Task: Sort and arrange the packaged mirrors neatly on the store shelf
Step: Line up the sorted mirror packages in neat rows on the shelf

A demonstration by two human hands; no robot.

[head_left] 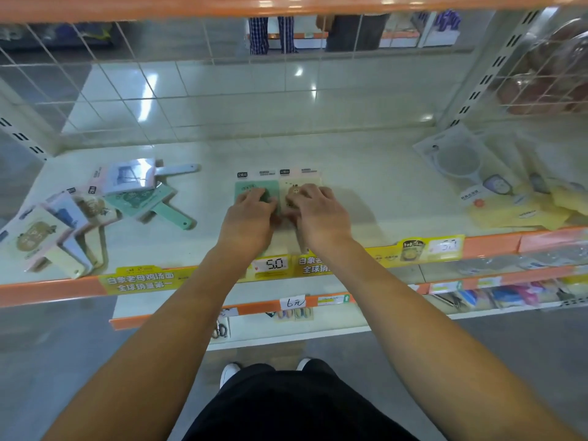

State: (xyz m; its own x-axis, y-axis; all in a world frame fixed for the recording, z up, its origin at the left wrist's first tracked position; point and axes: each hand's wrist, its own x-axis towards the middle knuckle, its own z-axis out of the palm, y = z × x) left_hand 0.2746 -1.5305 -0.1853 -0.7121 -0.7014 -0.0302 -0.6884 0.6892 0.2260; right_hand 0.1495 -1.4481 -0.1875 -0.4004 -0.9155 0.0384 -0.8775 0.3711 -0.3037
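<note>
I have both hands down mid-shelf point(366, 160): my left hand point(251, 211) rests fingers-flat on the green packaged mirror point(251, 186), my right hand point(318, 208) likewise on the cream packaged mirror point(300, 181) just beside it. I should square their top edges together before touching the jumbled pile point(86, 211) at left.

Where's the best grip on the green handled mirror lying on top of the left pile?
Take the green mirror by its handle, coming from the right front. The handle sticks out free toward the shelf edge, while its card body lies overlapped among the other packs. Both hands are busy mid-shelf.
</note>
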